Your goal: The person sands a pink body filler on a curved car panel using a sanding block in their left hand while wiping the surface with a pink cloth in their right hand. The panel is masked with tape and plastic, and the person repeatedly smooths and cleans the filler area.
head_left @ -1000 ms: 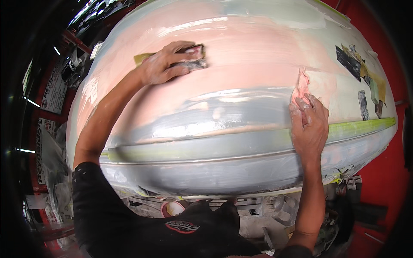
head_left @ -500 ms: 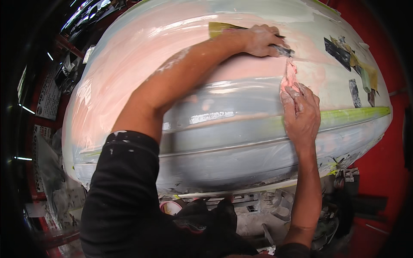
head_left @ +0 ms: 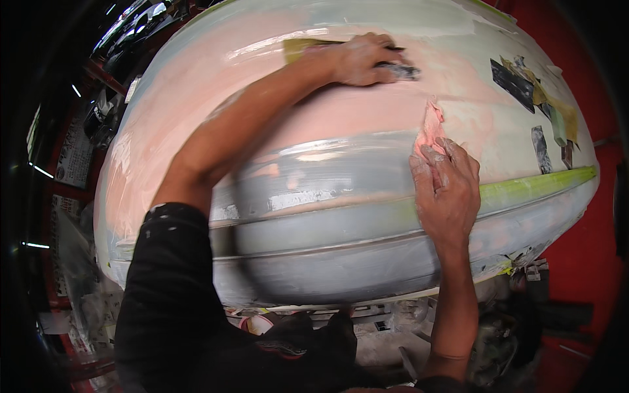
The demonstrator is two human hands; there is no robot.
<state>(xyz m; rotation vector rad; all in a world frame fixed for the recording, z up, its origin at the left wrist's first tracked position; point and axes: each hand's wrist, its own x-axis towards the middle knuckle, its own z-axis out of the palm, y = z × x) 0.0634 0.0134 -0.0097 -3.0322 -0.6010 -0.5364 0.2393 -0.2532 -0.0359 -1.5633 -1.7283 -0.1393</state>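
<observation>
A large curved body panel (head_left: 262, 92), coated in smeared pink, white and grey, spreads under both my hands. My left hand (head_left: 367, 60) reaches across its upper middle. It is closed over a sheet of sandpaper (head_left: 298, 49), whose olive-yellow end sticks out to the left; a dark, dusty piece shows under the fingers at the right. White dust covers the knuckles. Lower and to the right, my right hand (head_left: 449, 180) is closed around a crumpled pink cloth (head_left: 430, 124), whose tip points up the panel. The cloth rests against the surface.
Black strips (head_left: 513, 84) and torn sandpaper pieces (head_left: 560, 111) lie on the panel's right part, beside a pale green block (head_left: 558, 128). A yellow-green stripe (head_left: 531, 187) runs along a ridge. Below the panel are a round tub (head_left: 255, 324) and clutter. Red floor (head_left: 576, 262) shows at right.
My left hand has slid left along the panel with the sandpaper. My right hand and the pink cloth have shifted slightly left and lower in view.
</observation>
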